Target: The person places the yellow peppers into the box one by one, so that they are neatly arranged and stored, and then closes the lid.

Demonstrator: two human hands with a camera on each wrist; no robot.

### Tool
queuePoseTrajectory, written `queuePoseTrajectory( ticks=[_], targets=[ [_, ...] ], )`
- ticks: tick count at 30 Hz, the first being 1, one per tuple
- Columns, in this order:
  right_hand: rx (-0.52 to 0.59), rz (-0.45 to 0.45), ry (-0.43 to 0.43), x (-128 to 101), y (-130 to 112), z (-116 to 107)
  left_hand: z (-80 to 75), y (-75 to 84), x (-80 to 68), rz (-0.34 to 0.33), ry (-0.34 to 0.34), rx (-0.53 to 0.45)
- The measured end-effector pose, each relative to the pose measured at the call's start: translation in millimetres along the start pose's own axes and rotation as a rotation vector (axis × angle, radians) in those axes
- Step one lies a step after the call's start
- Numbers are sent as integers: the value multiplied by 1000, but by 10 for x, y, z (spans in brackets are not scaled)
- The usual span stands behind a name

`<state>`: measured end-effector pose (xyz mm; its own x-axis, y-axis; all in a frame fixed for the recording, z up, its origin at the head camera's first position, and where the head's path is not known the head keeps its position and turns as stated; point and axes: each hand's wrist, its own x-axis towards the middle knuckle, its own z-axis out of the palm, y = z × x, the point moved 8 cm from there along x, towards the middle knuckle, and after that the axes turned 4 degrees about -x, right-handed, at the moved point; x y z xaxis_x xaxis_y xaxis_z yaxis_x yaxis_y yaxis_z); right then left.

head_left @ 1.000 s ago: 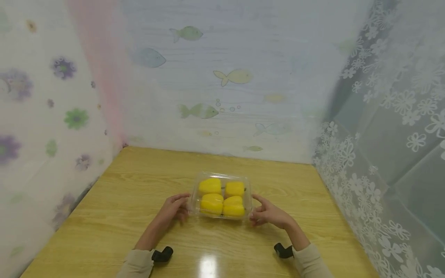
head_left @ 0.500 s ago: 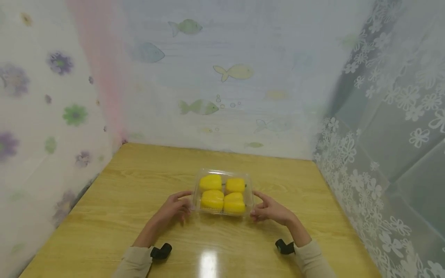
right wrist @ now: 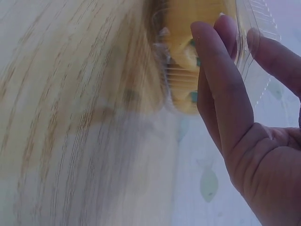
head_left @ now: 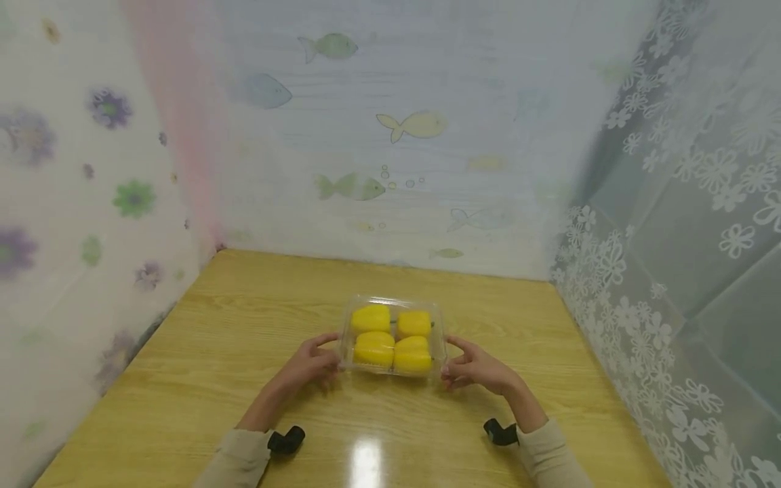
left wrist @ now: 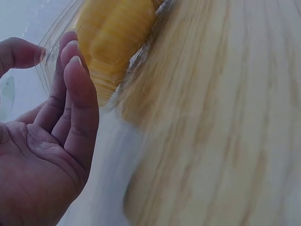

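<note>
A clear plastic box point(head_left: 396, 302) lies near the middle of the wooden table, with several yellow bell peppers point(head_left: 373, 350) inside. Green stems point right on some of them. At the box's left end, my left hand point(head_left: 310, 361) pinches the rim; in the left wrist view its thumb point(left wrist: 26, 52) is on the rim and the other fingers lie against the side wall. My right hand point(head_left: 482, 371) grips the opposite end likewise, with its thumb point(right wrist: 275, 54) on the rim and its fingers point(right wrist: 221, 75) along the wall. Fingertips are partly hidden behind the plastic.
The wooden table point(head_left: 274, 285) meets a fish-print sheet point(head_left: 403, 203) at its back edge. A flower-patterned sheet point(head_left: 91, 305) hangs along the left side and a lacy translucent one point(head_left: 647, 325) along the right. A black wrist mount point(head_left: 287, 440) sits at the left sleeve.
The head view has shifted slightly, raising everything a little in the frame. Both hands stay at the box's ends, and the box keeps about the same place on the table.
</note>
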<state>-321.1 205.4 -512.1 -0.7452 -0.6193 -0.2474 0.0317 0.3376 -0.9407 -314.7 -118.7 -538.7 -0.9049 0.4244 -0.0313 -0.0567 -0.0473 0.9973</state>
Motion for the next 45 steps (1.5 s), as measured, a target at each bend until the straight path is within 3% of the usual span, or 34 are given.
queuePoseTrajectory(
  ticks=[31,45],
  targets=[
    [81,-18,20,60,49,-49,10,-54,83,64,-47,-48],
    [73,-23,62,67,48,-65,14,-49,124,62,-44,-61]
  ],
)
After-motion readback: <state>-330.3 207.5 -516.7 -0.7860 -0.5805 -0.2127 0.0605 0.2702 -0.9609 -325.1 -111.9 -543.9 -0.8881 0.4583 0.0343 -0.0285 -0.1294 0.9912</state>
